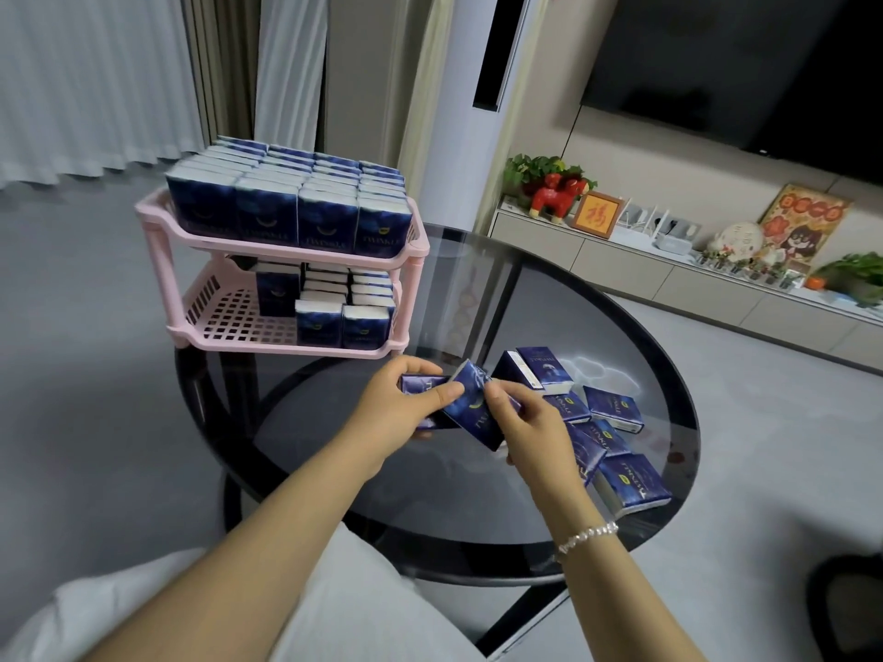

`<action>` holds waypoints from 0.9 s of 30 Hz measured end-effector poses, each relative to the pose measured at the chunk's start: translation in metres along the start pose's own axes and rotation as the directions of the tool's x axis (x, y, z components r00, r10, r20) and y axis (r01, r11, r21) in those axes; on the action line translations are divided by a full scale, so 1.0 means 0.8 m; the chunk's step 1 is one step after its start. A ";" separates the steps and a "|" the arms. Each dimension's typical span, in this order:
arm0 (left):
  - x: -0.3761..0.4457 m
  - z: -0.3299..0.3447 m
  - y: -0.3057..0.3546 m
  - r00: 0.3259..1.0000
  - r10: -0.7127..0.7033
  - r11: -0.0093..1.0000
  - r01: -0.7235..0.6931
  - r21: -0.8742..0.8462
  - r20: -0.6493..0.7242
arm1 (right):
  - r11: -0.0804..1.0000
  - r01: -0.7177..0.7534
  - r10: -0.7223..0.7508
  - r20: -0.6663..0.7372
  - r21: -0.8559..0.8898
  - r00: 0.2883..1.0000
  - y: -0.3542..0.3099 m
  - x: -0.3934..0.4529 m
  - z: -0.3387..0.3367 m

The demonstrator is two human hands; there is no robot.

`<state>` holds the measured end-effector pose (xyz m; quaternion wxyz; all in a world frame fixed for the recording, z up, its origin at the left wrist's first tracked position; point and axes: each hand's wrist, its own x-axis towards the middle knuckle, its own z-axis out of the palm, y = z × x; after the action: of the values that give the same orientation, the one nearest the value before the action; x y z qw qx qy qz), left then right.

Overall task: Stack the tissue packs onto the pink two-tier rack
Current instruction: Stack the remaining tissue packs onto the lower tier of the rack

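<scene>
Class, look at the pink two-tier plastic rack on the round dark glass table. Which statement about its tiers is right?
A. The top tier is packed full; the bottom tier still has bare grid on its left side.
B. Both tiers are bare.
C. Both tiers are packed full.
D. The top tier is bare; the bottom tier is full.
A: the pink two-tier plastic rack has blue tissue packs filling its top tier, while the bottom tier's left grid lies bare.

A round dark glass table [549,298] carries a pink two-tier rack [286,253] at its far left edge. Loose blue tissue packs [616,446] lie scattered on its right side.
</scene>
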<state>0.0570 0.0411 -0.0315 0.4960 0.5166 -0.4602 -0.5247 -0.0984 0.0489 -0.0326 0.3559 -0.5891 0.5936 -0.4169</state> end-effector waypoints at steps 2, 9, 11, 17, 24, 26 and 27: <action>0.001 -0.003 0.000 1.000 -0.001 1.000 0.000 -0.020 -0.030 | 1.000 0.012 -0.015 0.102 0.025 0.995 0.000 -0.001 -0.001; 0.001 0.002 -0.002 0.996 -0.058 0.970 0.071 -0.233 0.066 | 0.892 -0.199 0.185 0.075 0.405 0.980 -0.005 -0.002 0.005; 0.002 0.004 -0.004 0.994 -0.067 0.959 0.087 -0.271 0.082 | 0.905 -0.177 0.166 0.062 0.388 0.984 -0.005 -0.002 0.011; 0.008 0.003 -0.010 0.994 -0.103 0.959 0.107 -0.264 0.028 | 0.911 -0.117 0.097 0.071 0.395 0.993 -0.003 -0.003 0.030; 0.007 -0.004 -0.007 0.983 -0.127 0.987 0.138 -0.080 0.135 | 0.943 -0.053 0.019 0.105 0.330 0.994 -0.005 0.011 0.021; 0.009 -0.003 -0.007 0.979 -0.170 0.970 0.186 -0.159 0.109 | 0.951 -0.063 0.030 0.111 0.303 0.993 -0.005 0.017 0.012; 0.011 -0.003 -0.008 0.978 -0.191 0.957 0.206 -0.204 0.090 | 0.968 -0.058 0.037 0.088 0.245 0.995 -0.005 0.021 0.005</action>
<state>0.0591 0.0331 -0.0385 0.4768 0.4858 -0.3646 -0.6354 -0.0940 0.0322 -0.0290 0.4606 -0.5425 0.5359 -0.4542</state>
